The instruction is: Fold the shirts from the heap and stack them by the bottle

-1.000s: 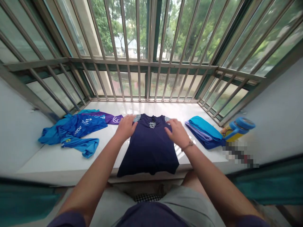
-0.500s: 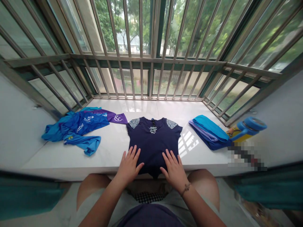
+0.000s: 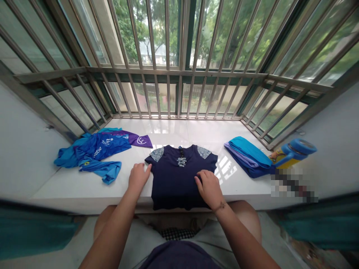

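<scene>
A navy short-sleeved shirt (image 3: 176,175) lies flat, front up, on the white window sill (image 3: 174,130), its hem at the near edge. My left hand (image 3: 138,178) rests on the sill at the shirt's left side, fingers flat and the thumb touching the cloth edge. My right hand (image 3: 209,187) sits on the shirt's lower right part with fingers curled into the fabric near its right edge.
A heap of blue and purple shirts (image 3: 95,151) lies at the sill's left. A folded stack of blue and purple cloth (image 3: 248,157) sits at the right, beside a blue-and-yellow bottle (image 3: 291,152). Metal window bars (image 3: 179,74) close off the back and sides.
Both hands slid down the shirt from collar to hem, then moved apart to its sides. The right hand's fingers have curled, and the shirt's lower part now looks narrower and straighter.
</scene>
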The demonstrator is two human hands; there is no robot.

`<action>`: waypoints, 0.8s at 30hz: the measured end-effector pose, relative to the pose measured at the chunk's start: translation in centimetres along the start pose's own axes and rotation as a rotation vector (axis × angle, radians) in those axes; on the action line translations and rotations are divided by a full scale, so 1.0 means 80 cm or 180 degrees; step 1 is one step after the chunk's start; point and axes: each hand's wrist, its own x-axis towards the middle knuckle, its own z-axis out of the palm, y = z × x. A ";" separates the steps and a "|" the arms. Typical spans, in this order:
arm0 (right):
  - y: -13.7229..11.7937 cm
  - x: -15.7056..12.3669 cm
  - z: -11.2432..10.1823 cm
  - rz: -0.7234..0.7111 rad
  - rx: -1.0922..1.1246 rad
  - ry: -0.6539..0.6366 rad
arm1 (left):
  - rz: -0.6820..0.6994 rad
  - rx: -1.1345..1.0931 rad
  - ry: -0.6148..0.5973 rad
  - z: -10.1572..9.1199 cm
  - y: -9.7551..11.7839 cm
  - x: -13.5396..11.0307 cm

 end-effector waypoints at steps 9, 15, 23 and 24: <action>-0.010 0.031 0.058 -0.0101 -0.0038 -0.0548 | -0.0212 -0.2129 -0.0694 0.009 0.022 0.052; -0.006 0.031 0.058 -0.0106 -0.0011 -0.0565 | -0.0050 -0.2869 -0.1012 0.010 0.021 0.040; -0.005 0.031 0.062 -0.0102 -0.0021 -0.0512 | -0.0498 -0.3722 -0.1305 0.007 0.013 0.037; -0.005 0.031 0.061 -0.0102 -0.0016 -0.0514 | -0.0455 -0.3641 -0.1368 0.008 0.013 0.036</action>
